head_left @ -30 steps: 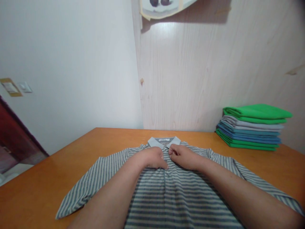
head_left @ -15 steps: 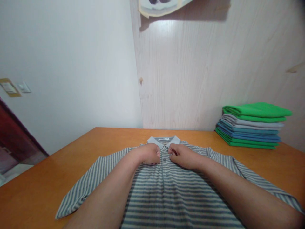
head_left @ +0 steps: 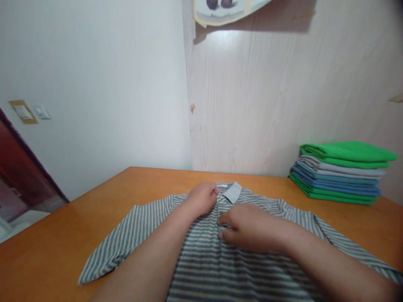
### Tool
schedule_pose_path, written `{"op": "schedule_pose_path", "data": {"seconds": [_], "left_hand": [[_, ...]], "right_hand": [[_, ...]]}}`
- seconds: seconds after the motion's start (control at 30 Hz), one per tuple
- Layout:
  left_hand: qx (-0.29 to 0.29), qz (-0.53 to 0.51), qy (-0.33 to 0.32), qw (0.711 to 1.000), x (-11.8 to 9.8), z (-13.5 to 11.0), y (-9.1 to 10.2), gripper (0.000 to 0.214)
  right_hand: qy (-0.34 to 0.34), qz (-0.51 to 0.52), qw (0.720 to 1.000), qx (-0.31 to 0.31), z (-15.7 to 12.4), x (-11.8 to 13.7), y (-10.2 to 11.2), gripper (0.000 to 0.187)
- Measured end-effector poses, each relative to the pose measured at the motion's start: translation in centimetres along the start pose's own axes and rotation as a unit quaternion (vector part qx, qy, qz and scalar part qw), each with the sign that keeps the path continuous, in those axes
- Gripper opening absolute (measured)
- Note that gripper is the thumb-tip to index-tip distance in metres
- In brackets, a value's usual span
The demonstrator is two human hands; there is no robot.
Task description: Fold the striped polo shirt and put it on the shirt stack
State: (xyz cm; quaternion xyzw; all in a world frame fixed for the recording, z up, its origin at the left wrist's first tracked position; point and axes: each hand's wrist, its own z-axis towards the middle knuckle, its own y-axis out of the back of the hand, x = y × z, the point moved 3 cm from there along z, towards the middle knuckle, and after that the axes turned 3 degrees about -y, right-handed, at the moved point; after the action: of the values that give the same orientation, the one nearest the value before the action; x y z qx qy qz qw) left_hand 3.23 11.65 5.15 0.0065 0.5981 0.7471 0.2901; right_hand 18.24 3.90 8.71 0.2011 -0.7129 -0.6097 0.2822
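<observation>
A polo shirt (head_left: 204,247) with grey and cream stripes lies spread face up, its sleeves out to both sides. At the neck, my left hand (head_left: 204,198) is closed on the shirt by the left side of the light grey collar (head_left: 233,193), covering much of that side. Lower down, my right hand (head_left: 241,226) rests over the button placket. Its fingers are bent, with a gap between thumb and forefinger, and nothing shows between them. Part of the placket is hidden beneath this hand.
On the wooden table (head_left: 151,184), a stack of folded clothes (head_left: 343,172) in green, grey and blue stands at the back right. A pale wall (head_left: 132,105) rises directly behind the table. Switches (head_left: 25,112) and a dark red door (head_left: 22,167) are at the left.
My right hand has moved down from the collar along the placket, its thumb and fingers coming apart. My left hand remains at the collar. The view has shifted slightly.
</observation>
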Motion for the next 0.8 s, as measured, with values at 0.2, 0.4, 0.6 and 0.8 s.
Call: {"op": "schedule_pose_path", "data": {"seconds": [0.2,0.4,0.6,0.8], "left_hand": [[0.020,0.024,0.043,0.999,-0.2,-0.3,-0.2,0.020],[-0.005,0.075,-0.016,0.997,-0.5,-0.3,-0.4,0.032],[0.019,0.108,-0.021,0.994,-0.5,-0.5,-1.2,0.032],[0.010,0.124,-0.001,0.992,-0.7,-0.4,-1.5,0.021]], "right_hand": [[-0.002,-0.075,0.996,0.054,-1.9,4.9,-0.6,0.022],[0.070,-0.190,0.970,0.136,-2.0,6.1,-1.2,0.018],[0.091,-0.194,0.966,0.144,-2.0,6.2,-1.3,0.025],[0.075,-0.162,0.971,0.160,-1.0,5.7,-2.7,0.024]]}}
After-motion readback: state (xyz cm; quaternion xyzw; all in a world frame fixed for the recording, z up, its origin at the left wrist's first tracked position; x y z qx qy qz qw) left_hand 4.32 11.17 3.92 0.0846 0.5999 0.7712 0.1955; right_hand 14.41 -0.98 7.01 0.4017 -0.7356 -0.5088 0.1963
